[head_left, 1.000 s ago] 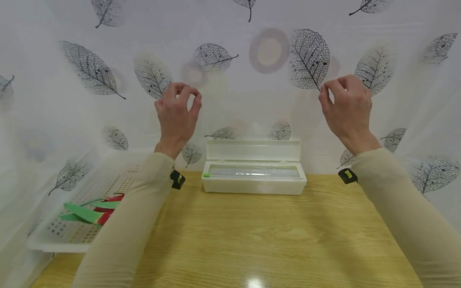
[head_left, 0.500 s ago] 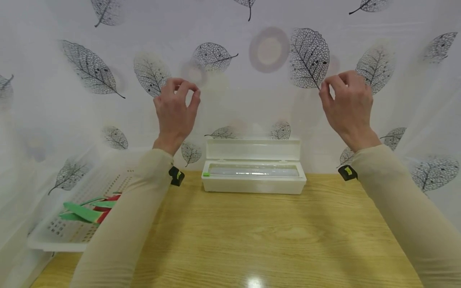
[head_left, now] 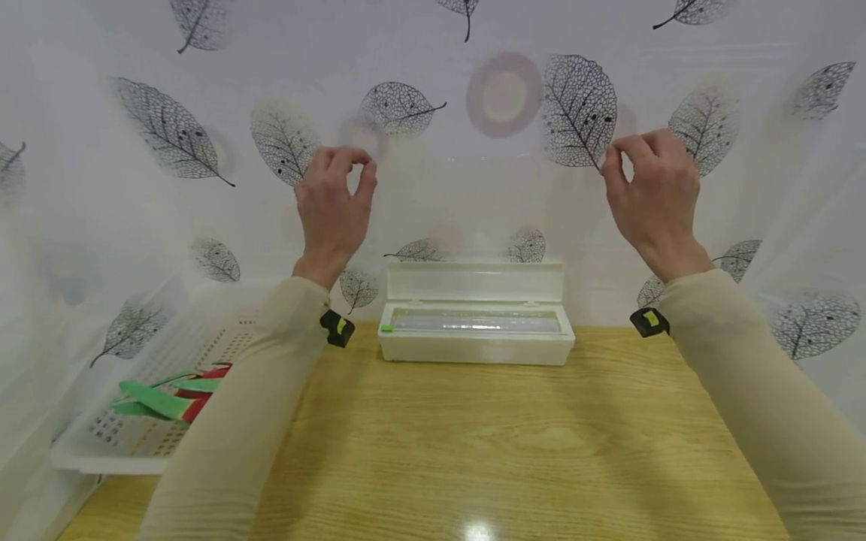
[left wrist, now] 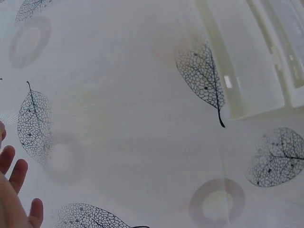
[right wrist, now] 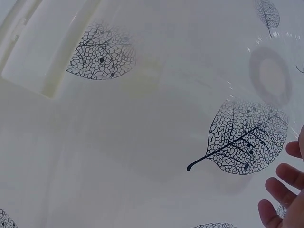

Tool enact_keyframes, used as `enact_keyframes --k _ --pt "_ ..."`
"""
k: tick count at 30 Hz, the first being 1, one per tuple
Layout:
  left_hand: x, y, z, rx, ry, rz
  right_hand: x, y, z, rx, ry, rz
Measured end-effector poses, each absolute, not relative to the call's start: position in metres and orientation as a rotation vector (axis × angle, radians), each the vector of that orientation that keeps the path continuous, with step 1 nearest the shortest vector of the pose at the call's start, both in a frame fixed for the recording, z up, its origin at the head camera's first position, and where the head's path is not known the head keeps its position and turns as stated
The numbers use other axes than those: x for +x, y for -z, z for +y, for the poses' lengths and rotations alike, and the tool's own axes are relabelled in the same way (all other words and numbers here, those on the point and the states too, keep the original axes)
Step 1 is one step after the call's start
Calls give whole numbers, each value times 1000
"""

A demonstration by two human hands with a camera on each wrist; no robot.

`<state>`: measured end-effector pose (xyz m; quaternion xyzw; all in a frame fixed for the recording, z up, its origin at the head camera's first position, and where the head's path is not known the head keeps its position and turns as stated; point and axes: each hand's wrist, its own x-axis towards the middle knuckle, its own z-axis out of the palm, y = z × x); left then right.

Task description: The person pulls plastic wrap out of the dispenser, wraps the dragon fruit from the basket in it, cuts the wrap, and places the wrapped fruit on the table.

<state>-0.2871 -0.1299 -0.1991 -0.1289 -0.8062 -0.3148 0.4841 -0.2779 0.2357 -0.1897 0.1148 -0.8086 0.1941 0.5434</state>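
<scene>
Both hands are raised above the far side of the table, well apart, thumb and fingertips brought together. My left hand (head_left: 331,210) and right hand (head_left: 652,199) pinch the ends of a clear sheet of cling film (head_left: 483,157), which shows only as faint glints between them. Fine creases of the film fan out by the left fingers (left wrist: 18,175) in the left wrist view, and bright flecks mark it near the right fingers (right wrist: 280,190). Below and between the hands stands a white cling film dispenser (head_left: 473,350), its lid (head_left: 476,282) raised and a film roll (head_left: 476,321) inside.
On the left, partly behind the left sleeve, a white perforated basket (head_left: 101,460) holds green and red pieces (head_left: 158,400). A pale curtain with leaf prints (head_left: 582,109) hangs behind the wooden table (head_left: 433,443). A small green piece (head_left: 387,328) sits on the dispenser's left end.
Both hands have risen very slightly, still pinching at about the same distance apart. The dispenser and basket have stayed where they were.
</scene>
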Motion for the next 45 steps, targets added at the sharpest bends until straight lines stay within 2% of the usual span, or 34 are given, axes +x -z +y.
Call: enact_keyframes --k 11,45 --pt "-289 193 -128 -312 1083 -1966 -278 186 233 252 -614 -1899" --pt "-289 178 -128 -311 1127 -1936 -278 169 231 252 -633 -1896"
